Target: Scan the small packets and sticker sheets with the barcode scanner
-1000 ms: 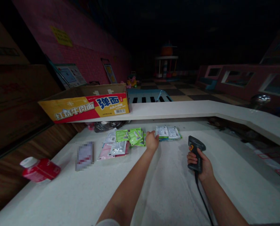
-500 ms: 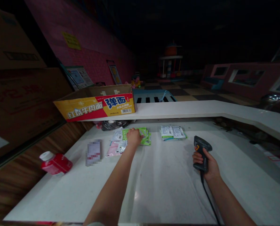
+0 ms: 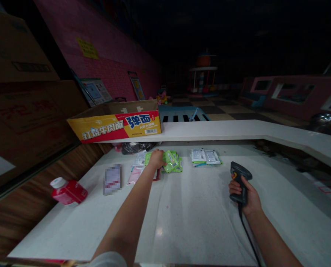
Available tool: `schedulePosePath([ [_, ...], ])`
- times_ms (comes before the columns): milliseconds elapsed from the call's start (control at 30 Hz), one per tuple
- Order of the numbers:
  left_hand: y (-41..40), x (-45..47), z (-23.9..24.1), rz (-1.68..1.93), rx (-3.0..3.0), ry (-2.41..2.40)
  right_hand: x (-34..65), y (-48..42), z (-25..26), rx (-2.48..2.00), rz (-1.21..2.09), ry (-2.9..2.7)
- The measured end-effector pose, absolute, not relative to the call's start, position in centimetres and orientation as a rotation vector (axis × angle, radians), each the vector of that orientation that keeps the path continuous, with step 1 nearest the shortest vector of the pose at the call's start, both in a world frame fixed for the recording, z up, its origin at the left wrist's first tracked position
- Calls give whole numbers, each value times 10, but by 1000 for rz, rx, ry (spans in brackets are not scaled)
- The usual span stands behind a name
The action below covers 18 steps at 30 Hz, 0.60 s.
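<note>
Pointing its corded end toward the wearer — the scanner, handle near-to-far.

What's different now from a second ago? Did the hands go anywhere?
The left hand moved left, away from the white-topped packet stack, and is now at the green packets; I can't tell if it grips one. The view swung slightly left too. The right hand still holds the scanner, and the red bottle stayed on the table.
</note>
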<state>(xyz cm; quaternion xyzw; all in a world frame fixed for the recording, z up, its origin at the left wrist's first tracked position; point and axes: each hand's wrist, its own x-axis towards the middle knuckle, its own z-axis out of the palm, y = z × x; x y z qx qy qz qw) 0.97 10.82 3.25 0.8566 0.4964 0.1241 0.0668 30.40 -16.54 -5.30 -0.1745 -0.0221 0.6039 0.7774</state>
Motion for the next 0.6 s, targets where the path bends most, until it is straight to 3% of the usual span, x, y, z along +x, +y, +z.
schedulePosePath([
  [200,122,5,36,504,2469,1365,305,-166,-53,-362,1325,-30],
  [400,116,12,41,906,1940,979,302,-166,-51,-370,1313,-11],
  [600,65,41,5,1247,1698,1045,301,-167,-48,-391,1306,-13],
])
